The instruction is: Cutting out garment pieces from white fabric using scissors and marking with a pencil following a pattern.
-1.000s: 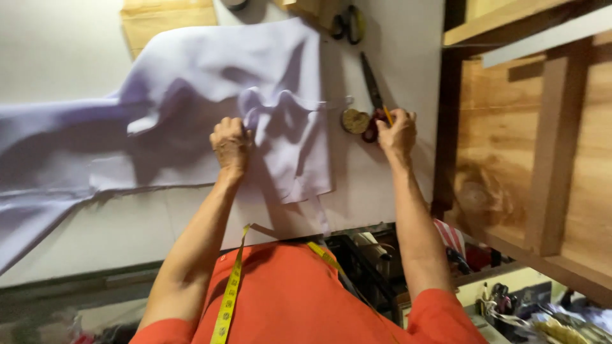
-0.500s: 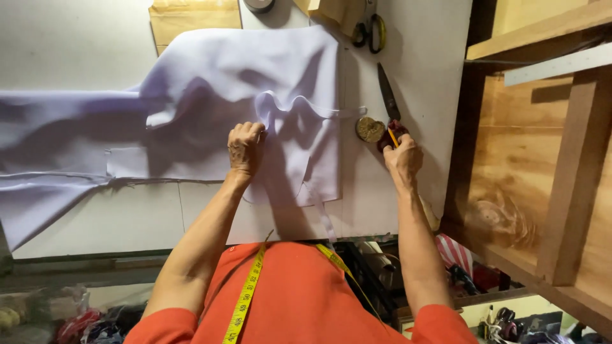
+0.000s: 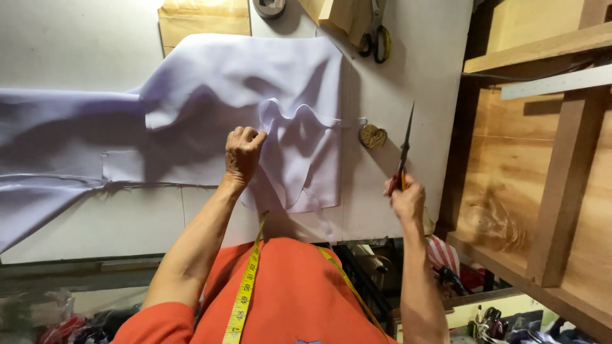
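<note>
A pale lilac cloth (image 3: 210, 102) lies spread and rumpled over a white table (image 3: 83, 216). My left hand (image 3: 243, 150) presses down on the cloth near a raised fold, fingers curled. My right hand (image 3: 405, 199) grips large scissors (image 3: 403, 148) by their red-orange handles, lifted off the table with the dark blades closed and pointing away from me. The scissors are to the right of the cloth's edge, not touching it. A yellow measuring tape (image 3: 245, 290) hangs round my neck over an orange shirt.
A small round brown object (image 3: 372, 136) sits on the table just right of the cloth. A second pair of scissors (image 3: 376, 28), a brown paper sheet (image 3: 203, 18) and a round metal weight (image 3: 269, 7) lie at the far edge. Wooden shelving (image 3: 542, 159) stands to the right.
My right hand has picked the scissors up from beside the brown object and drawn them back toward me. My left hand stayed on the cloth.
</note>
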